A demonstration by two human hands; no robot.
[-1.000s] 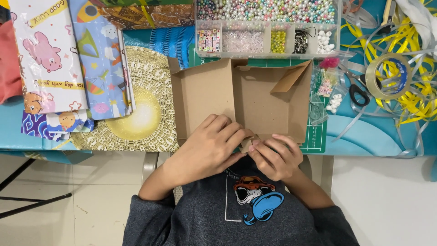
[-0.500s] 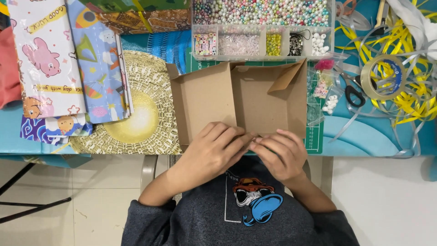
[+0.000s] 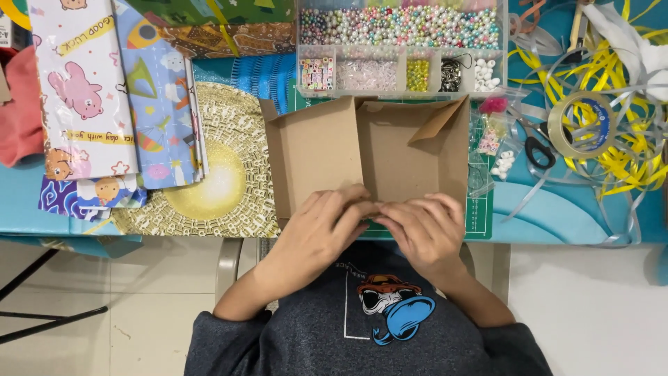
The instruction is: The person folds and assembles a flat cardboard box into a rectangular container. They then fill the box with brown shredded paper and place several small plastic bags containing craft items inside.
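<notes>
A: Pinching what?
B: Both hands, left hand (image 3: 325, 226) and right hand (image 3: 423, 226), fingers closed on the near edge of the flat cardboard box (image 3: 369, 153), centre frame. Box extends up-frame from fingertips, long axis left-right; hands equally near.

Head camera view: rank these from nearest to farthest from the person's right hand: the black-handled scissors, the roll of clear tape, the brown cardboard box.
1. Brown cardboard box, touching the right hand, just above.
2. Black-handled scissors, to the upper right.
3. Roll of clear tape, farther right.
</notes>
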